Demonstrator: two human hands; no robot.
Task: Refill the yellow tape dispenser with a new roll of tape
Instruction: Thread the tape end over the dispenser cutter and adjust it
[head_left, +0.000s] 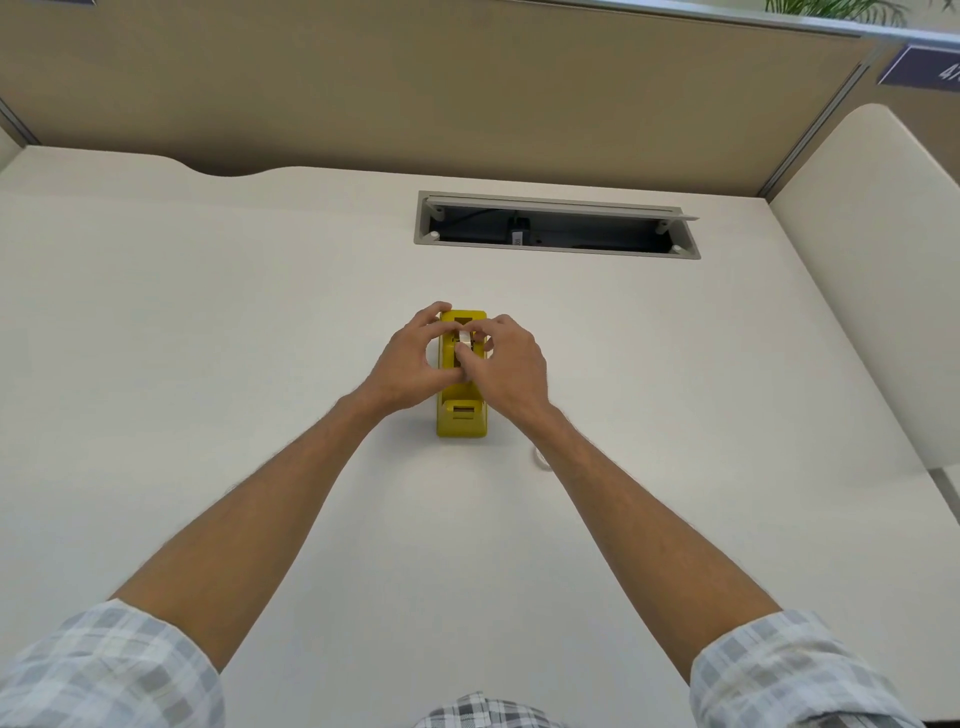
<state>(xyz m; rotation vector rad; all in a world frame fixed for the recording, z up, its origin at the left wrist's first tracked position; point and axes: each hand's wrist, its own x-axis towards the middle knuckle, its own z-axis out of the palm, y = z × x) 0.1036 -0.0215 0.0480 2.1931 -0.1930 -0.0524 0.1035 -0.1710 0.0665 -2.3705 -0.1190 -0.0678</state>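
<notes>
Status, left to right, everything placed relative to the yellow plastic tape dispenser, which sits flat mid-counter with its long axis running away from the person.

Left of it: only bare off-white laminate counter, lots of free room, edge well away.

Left hand: fingers curled around the dispenser's left side at the roll well, thumb low, fingertips over the far end. Looks like it's bracing the body and touching the roll.

At the well: a whitish roll of tape sits between the two hands, over or in the dispenser's cradle. Can't tell if it's fully seated; fingers cover most of it.

Right hand: fingers curled in, pinching at the roll from the right side.

Judgement: task is mid to late. New roll is at the dispenser, being seated or its end being found. Left to do, I think: press the hub home, pull the tape end to the cutter at the near end. Near end looks bare, no tape strip visible there.

Right and near of it: a small pale loop lies on the counter by the right forearm, possibly the old core; unclear.

Far right of it: open grey cable tray slot recessed in the counter, well apart. Beige partition panel behind. Room is fine on all sides.
</notes>
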